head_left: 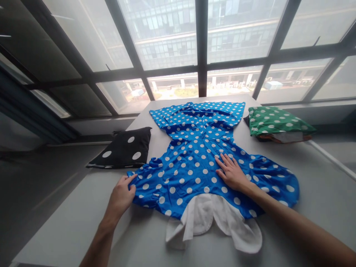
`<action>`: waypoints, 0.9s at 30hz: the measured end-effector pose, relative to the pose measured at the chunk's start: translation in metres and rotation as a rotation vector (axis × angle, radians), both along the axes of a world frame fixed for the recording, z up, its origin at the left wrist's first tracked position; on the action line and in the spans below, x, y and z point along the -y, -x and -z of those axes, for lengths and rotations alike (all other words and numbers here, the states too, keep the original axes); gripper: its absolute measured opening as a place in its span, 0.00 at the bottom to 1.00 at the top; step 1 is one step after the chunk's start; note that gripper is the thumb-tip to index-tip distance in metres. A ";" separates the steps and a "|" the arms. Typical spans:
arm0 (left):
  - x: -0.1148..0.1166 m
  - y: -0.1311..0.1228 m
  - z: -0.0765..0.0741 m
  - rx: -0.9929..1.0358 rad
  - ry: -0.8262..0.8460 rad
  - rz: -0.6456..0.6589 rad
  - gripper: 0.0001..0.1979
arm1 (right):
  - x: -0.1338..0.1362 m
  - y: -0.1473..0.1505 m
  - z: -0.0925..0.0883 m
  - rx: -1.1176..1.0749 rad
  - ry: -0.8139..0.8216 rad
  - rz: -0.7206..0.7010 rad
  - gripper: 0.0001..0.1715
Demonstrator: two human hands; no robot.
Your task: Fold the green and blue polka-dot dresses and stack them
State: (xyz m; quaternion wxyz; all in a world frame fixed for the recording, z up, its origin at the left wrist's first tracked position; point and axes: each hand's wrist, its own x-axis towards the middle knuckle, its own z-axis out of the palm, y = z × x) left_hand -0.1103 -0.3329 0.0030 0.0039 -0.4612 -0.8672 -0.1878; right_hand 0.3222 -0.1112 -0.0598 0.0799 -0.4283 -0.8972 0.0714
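Note:
A blue dress with white polka dots (pixel 197 163) lies spread on the white table, its white collar (pixel 205 217) towards me and its skirt towards the window. My left hand (pixel 121 195) pinches the cuff end of the left sleeve between thumb and fingers. On the right side of the bodice, my right hand (pixel 230 171) rests flat with its fingers spread. The right sleeve (pixel 275 180) lies out to the side, partly behind my right forearm. Creases run across the waist and skirt.
A folded black cloth with white dots (pixel 125 148) lies at the table's left edge. Folded green dotted cloth (pixel 278 121) sits on other fabric at the right edge. The white table (pixel 69 218) reaches to large framed windows (pixel 167 37). A dark curtain (pixel 25 104) hangs at left.

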 end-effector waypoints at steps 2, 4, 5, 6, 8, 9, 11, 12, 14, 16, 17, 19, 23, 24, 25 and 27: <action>0.011 0.002 0.001 -0.006 0.064 0.019 0.26 | 0.007 -0.003 0.001 0.014 0.012 0.002 0.36; 0.027 0.009 0.000 0.010 0.141 0.060 0.26 | 0.018 -0.010 0.000 0.027 0.034 -0.019 0.38; 0.036 0.015 -0.003 0.034 0.190 0.092 0.25 | 0.024 -0.014 -0.001 0.035 0.049 -0.034 0.39; 0.044 0.021 -0.006 0.067 0.249 0.126 0.25 | 0.029 -0.017 -0.003 0.045 0.068 -0.051 0.40; 0.054 0.032 -0.017 0.123 0.385 0.178 0.26 | 0.033 -0.022 -0.012 0.061 0.113 -0.078 0.40; 0.054 0.036 -0.024 0.126 0.439 0.193 0.27 | 0.031 -0.022 -0.019 0.054 0.130 -0.081 0.38; 0.038 0.035 -0.040 0.048 0.463 0.195 0.32 | 0.018 -0.015 -0.034 -0.006 0.121 -0.056 0.34; 0.021 0.029 -0.048 -0.017 0.427 0.200 0.34 | 0.006 -0.008 -0.042 -0.053 0.094 -0.035 0.33; -0.030 0.008 -0.061 -0.143 0.290 0.238 0.35 | -0.025 0.012 -0.055 -0.144 0.025 0.008 0.32; -0.096 -0.020 -0.065 -0.142 0.180 0.378 0.32 | -0.063 0.036 -0.062 -0.174 0.003 0.044 0.32; -0.131 -0.034 -0.063 -0.116 0.121 0.466 0.31 | -0.082 0.046 -0.063 -0.163 0.005 0.062 0.33; -0.197 -0.056 -0.050 -0.086 0.058 0.530 0.30 | -0.118 0.059 -0.059 -0.107 0.023 0.129 0.36; -0.275 -0.063 -0.009 -0.061 0.156 0.399 0.32 | -0.166 0.050 -0.036 -0.028 0.089 0.301 0.40; -0.282 -0.058 0.002 -0.054 0.177 0.369 0.33 | -0.172 0.043 -0.029 -0.019 0.101 0.328 0.41; -0.286 -0.052 0.011 -0.048 0.192 0.347 0.34 | -0.176 0.036 -0.022 -0.010 0.110 0.350 0.42; -0.286 -0.041 0.025 -0.040 0.216 0.320 0.35 | -0.180 0.024 -0.013 0.000 0.116 0.373 0.42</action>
